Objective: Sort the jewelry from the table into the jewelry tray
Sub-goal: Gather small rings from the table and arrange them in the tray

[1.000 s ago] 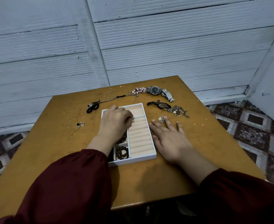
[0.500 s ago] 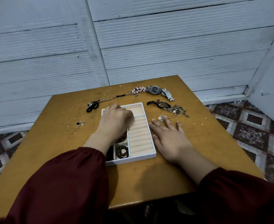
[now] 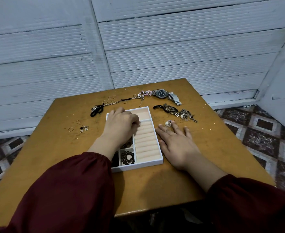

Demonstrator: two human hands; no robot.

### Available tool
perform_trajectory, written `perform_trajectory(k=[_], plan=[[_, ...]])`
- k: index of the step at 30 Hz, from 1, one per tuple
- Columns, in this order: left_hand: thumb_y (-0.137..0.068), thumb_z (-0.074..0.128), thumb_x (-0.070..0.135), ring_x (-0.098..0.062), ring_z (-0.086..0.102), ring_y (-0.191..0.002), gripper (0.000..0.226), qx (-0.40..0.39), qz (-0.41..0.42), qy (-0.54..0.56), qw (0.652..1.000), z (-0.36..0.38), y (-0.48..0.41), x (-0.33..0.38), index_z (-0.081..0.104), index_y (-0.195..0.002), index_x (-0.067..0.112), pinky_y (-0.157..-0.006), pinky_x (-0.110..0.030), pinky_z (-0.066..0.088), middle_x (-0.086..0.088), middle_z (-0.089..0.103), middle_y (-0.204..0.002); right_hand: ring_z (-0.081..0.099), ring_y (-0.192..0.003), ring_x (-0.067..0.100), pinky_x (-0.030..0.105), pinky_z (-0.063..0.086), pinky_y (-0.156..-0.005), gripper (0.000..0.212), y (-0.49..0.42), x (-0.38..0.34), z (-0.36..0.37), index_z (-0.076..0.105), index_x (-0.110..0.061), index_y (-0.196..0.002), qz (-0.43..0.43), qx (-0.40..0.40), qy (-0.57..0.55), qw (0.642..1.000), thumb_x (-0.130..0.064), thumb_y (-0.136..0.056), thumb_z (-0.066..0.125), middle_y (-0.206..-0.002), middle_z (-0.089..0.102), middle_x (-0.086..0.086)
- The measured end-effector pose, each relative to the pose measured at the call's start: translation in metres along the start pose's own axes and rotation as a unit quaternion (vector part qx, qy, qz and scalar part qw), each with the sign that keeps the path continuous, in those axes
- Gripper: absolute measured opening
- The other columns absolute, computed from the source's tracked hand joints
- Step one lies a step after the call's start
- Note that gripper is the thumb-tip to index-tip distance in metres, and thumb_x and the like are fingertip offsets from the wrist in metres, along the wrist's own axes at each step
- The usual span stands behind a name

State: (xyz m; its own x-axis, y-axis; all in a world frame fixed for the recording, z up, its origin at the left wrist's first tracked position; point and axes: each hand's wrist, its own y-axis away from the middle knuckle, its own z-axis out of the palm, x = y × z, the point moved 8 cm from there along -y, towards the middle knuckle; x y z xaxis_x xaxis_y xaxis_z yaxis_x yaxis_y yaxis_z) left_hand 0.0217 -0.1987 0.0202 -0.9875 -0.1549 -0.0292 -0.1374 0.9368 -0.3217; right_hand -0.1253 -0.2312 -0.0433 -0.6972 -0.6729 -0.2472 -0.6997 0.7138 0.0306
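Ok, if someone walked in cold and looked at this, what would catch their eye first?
Probably the white jewelry tray in the middle of the table, with the left hand curled over its far half and the right hand lying flat beside it. Next, the silver wristwatch near the table's far edge and the dark tangle of chains right of the tray.

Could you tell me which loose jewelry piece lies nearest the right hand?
The small pale beaded cluster at the right hand's fingertips; the watch and chains lie farther back.
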Motion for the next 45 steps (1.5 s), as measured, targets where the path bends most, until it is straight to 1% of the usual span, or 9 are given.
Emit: perform_trajectory(k=[13,22,25,28,31,34,39,41,45], plan=[[-0.087,0.061,0.022,-0.021,0.049,-0.099,0.012,0.057,-0.075,0.128,0.987,-0.006,0.007,-0.017,0.067,-0.097,0.024,-0.08,-0.035,0.037,0.007,0.067,-0.096,-0.01,-0.147,0.014,0.051,-0.003,-0.118,0.049,0.0,-0.001,-0.004,0.02,-0.036,-0.149,-0.01,0.018,-0.018,1.0,-0.042,-0.101,0.024,-0.159,0.009,-0.014],[-0.085,0.059,0.01,-0.019,0.053,-0.098,0.017,0.11,-0.085,0.239,0.961,-0.02,-0.004,0.017,0.069,-0.094,0.021,-0.083,-0.036,0.043,0.006,0.067,-0.096,0.018,-0.141,0.014,0.038,0.015,-0.115,0.039,0.008,0.006,-0.024,0.046,-0.029,-0.133,0.009,0.146,-0.073,0.987,-0.03,-0.094,0.043,-0.145,0.037,-0.008],[-0.085,0.06,0.012,-0.019,0.053,-0.097,0.017,0.098,-0.074,0.259,0.958,-0.017,-0.012,0.039,0.069,-0.094,0.023,-0.084,-0.036,0.044,0.006,0.066,-0.096,0.041,-0.123,0.018,0.034,0.032,-0.103,0.033,0.011,0.024,-0.032,0.056,-0.022,-0.122,0.048,0.229,-0.196,0.952,-0.022,-0.089,0.049,-0.123,0.052,-0.003],[-0.086,0.06,0.014,-0.02,0.052,-0.099,0.018,0.079,-0.058,0.254,0.962,-0.012,-0.019,0.057,0.069,-0.097,0.025,-0.085,-0.036,0.043,0.004,0.066,-0.097,0.052,-0.103,0.016,0.026,0.041,-0.089,0.026,0.022,0.052,-0.038,0.06,-0.021,-0.11,0.132,0.314,-0.354,0.871,-0.009,-0.088,0.053,-0.107,0.053,-0.003],[-0.089,0.057,0.019,-0.02,0.049,-0.101,0.019,0.046,-0.06,0.218,0.973,-0.004,-0.027,0.066,0.069,-0.101,0.027,-0.086,-0.036,0.042,0.003,0.066,-0.101,0.054,-0.093,0.014,0.026,0.045,-0.088,0.029,0.024,0.069,-0.034,0.058,-0.024,-0.105,0.188,0.338,-0.421,0.821,-0.002,-0.086,0.054,-0.103,0.051,-0.003],[-0.092,0.055,0.029,-0.021,0.046,-0.103,0.02,0.0,-0.067,0.16,0.985,0.007,-0.036,0.071,0.068,-0.108,0.03,-0.083,-0.033,0.039,0.004,0.065,-0.106,0.054,-0.088,0.011,0.024,0.045,-0.085,0.031,0.019,0.08,-0.031,0.058,-0.023,-0.104,0.2,0.337,-0.447,0.804,-0.001,-0.084,0.054,-0.108,0.055,0.003],[-0.096,0.048,0.035,-0.024,0.041,-0.108,0.025,-0.061,-0.066,0.098,0.991,0.023,-0.05,0.078,0.067,-0.111,0.029,-0.08,-0.033,0.032,0.002,0.066,-0.11,0.062,-0.083,0.014,0.028,0.049,-0.083,0.032,0.011,0.099,-0.031,0.055,-0.035,-0.091,0.217,0.296,-0.423,0.828,-0.005,-0.082,0.055,-0.108,0.059,0.004],[-0.096,0.048,0.036,-0.025,0.04,-0.112,0.025,-0.093,-0.067,0.075,0.991,0.029,-0.055,0.078,0.066,-0.111,0.027,-0.081,-0.034,0.031,-0.001,0.067,-0.11,0.067,-0.066,0.016,0.029,0.054,-0.069,0.031,0.007,0.108,-0.031,0.055,-0.036,-0.089,0.221,0.264,-0.422,0.839,-0.006,-0.081,0.053,-0.108,0.059,0.008],[-0.094,0.053,0.038,-0.027,0.039,-0.119,0.026,-0.132,-0.074,0.041,0.988,0.038,-0.063,0.079,0.065,-0.112,0.024,-0.087,-0.035,0.033,-0.005,0.067,-0.111,0.064,-0.049,0.016,0.016,0.041,-0.046,0.029,0.0,0.118,-0.034,0.057,-0.029,-0.103,0.211,0.223,-0.38,0.873,-0.006,-0.086,0.052,-0.108,0.057,0.008]])
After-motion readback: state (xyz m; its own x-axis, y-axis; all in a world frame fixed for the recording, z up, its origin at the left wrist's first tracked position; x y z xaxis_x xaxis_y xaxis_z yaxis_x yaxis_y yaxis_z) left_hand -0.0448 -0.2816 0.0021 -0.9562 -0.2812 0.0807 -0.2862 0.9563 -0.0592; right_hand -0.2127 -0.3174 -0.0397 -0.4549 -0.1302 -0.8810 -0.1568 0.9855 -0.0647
